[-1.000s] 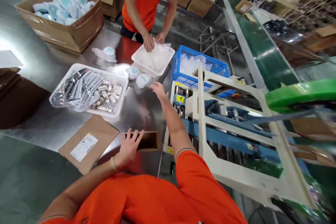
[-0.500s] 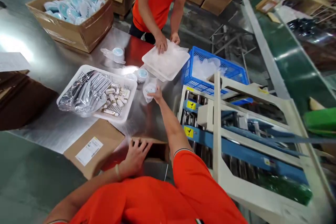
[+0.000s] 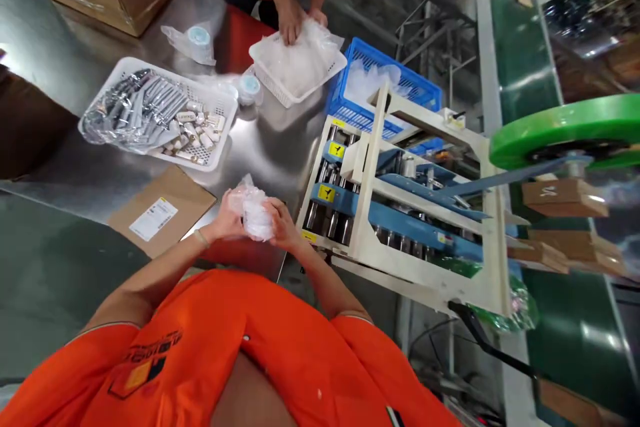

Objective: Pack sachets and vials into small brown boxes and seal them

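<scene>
In front of my chest, a round white container in a clear plastic bag point(image 3: 256, 215) is gripped from both sides. My left hand point(image 3: 228, 219) is closed on its left side and my right hand point(image 3: 283, 223) on its right. Left of the hands lies a brown cardboard piece point(image 3: 183, 195) with a white label. Beyond the hands, a white plastic basket point(image 3: 226, 139) holds bagged silver items point(image 3: 153, 107) and several small white cylinders point(image 3: 193, 130). Two more bagged round containers, one near point(image 3: 249, 85) and one farther point(image 3: 199, 40), stand on the metal table.
Across the table, a co-worker's hands point(image 3: 293, 21) are in another white basket point(image 3: 287, 99) of clear bags. A blue crate point(image 3: 345, 107) stands beside it. A roller machine point(image 3: 370, 203) borders the table's right side. A large carton point(image 3: 135, 0) stands at the back left.
My right hand has drawn the bagged container back towards me. My left hand has left the cardboard box and now holds the container too. The view has shifted.
</scene>
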A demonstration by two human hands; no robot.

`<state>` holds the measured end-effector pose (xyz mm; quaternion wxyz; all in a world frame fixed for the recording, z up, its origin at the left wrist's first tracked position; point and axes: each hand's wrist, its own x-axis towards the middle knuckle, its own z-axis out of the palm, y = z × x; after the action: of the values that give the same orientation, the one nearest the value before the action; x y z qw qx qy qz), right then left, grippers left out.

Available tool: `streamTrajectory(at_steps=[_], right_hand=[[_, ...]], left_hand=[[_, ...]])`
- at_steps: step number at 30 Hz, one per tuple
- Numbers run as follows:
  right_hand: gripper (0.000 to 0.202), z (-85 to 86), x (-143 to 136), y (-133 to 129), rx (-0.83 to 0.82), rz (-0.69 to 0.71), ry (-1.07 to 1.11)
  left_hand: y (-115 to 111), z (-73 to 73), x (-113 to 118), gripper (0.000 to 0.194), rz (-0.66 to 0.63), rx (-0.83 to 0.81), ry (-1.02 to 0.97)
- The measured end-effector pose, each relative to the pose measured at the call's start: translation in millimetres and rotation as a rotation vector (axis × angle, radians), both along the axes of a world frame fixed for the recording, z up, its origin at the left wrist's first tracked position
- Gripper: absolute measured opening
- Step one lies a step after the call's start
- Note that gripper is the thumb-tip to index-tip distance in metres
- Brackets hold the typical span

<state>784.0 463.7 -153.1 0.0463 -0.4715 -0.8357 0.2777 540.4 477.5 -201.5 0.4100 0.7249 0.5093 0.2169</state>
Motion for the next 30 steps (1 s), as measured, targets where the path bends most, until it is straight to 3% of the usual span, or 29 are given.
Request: streamTrajectory(at_steps=[4, 7, 13, 15, 18, 22, 26, 28, 30], right_hand=[[0.104, 6.6, -10.5, 0.9, 0.052, 0.021, -0.097], [0.111, 8.8, -12.8, -2.1, 0.079, 0.006, -0.119], [0.112, -4.4, -26.4, 2.4, 0.035, -0.093, -0.166], [0.097, -7.6, -23.4, 5.5, 0.067, -0.138, -0.1], [0.053, -13.6, -21.0, 5.8, -0.023, -0.212, 0.036], [0.05, -17.8, -36.6, 15.2, -0.263, -0.143, -0.017], [0.016, 10.4, -42.5, 68.3, -0.462, 0.103, -0.314], [0.014, 30.9, -52.4, 112.3, -0.366, 0.139, -0.384], [0.023, 42.7, -81.9, 160.0, -0.103, 0.017, -0.374]], left_hand=[[4.8, -2.9, -2.4, 0.093, -0.065, 0.018, 0.037], [5.0, -1.5, -2.3, 0.108, -0.06, 0.083, 0.078], [9.7, 8.6, -1.1, 0.126, -0.139, 0.11, 0.126], [11.4, 11.0, -0.4, 0.124, -0.133, 0.096, 0.125], [10.6, 11.8, 2.0, 0.123, -0.123, 0.101, 0.102], [6.2, 13.2, 4.6, 0.113, -0.204, 0.174, 0.141], [0.7, 17.4, 5.7, 0.081, -0.336, 0.233, 0.216], [-2.0, 18.2, 7.6, 0.068, -0.358, 0.255, 0.232], [-3.9, 17.5, 10.9, 0.055, -0.361, 0.267, 0.251]])
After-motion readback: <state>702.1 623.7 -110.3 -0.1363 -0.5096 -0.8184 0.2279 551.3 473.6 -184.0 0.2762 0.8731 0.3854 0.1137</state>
